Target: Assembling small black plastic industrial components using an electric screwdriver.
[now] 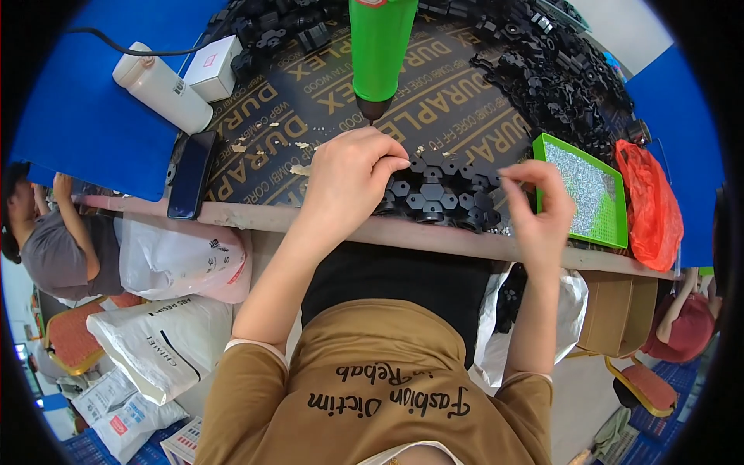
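Observation:
My left hand (350, 172) is closed just under the tip of a green electric screwdriver (381, 54), which points straight down. Its thumb and forefinger are pressed together, and whatever they hold is hidden. Beside it, along the table's near edge, stand black plastic parts with hexagonal faces (432, 195) in a tight group. To the right of these, my right hand (542, 203) is raised with thumb and fingertip pinched together. Anything in that pinch is too small to make out. A green tray (625, 225) of small silvery screws (577, 186) lies just beyond the right hand.
Black parts (554, 62) lie heaped at the back right, with more parts (287, 31) at the back left. A white bottle (164, 91), a white box (211, 68) and a phone (191, 177) are at left. A red plastic bag (649, 205) is right of the tray.

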A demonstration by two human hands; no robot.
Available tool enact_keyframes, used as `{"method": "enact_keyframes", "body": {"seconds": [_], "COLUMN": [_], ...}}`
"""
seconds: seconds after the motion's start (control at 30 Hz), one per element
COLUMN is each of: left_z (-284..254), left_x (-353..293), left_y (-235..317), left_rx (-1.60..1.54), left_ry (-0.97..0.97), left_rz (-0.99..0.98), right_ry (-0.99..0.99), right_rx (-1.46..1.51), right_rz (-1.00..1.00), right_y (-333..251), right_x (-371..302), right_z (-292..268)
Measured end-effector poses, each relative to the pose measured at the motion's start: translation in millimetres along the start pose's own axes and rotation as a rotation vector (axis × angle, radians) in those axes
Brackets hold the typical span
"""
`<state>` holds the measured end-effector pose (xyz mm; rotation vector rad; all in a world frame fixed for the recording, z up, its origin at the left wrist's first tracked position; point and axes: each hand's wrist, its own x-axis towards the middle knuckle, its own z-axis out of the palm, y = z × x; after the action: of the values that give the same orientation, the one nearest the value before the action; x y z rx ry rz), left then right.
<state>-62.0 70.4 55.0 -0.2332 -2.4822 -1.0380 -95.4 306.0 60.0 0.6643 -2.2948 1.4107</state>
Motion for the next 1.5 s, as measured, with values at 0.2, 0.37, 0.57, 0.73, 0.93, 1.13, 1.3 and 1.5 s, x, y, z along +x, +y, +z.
{"method": "enact_keyframes", "body": {"seconds": [0.2,0.37,0.57,0.73,0.93,1.13,1.3,1.5], "left_z": [6,5,10,13,14,7,13,97], "left_x": [4,8,10,7,6,2,13,36], "left_y": [-4,-4,-6,-5,-3,-1,17,91], "left_rx": [0.069,0.094,0.125,0.143,0.197,0.303,0.305,0.113], "left_ry": [0.058,0.042,0.017,0.001,-0.006,-0.033,-0.091,-0.171], "left_rz": [0.1,0.098,0.127,0.145,0.197,0.375,0.366,0.495], "right_ry": [-0.092,-0.156,-0.203,-0.2,-0.204,-0.113,0.024,-0.216], "right_rx": [-0.228,-0.392,-0.435,-0.466,-0.469,-0.473,-0.642,-0.626], "right_rz": [-0.26,-0.343,-0.398,-0.468,-0.449,-0.356,-0.059,0.274], "right_y": [1,2,3,3,4,4,45,53], "right_x": [16,20,20,21,19,22,4,-12], "right_z": [35,41,39,38,37,19,-69,-97]}}
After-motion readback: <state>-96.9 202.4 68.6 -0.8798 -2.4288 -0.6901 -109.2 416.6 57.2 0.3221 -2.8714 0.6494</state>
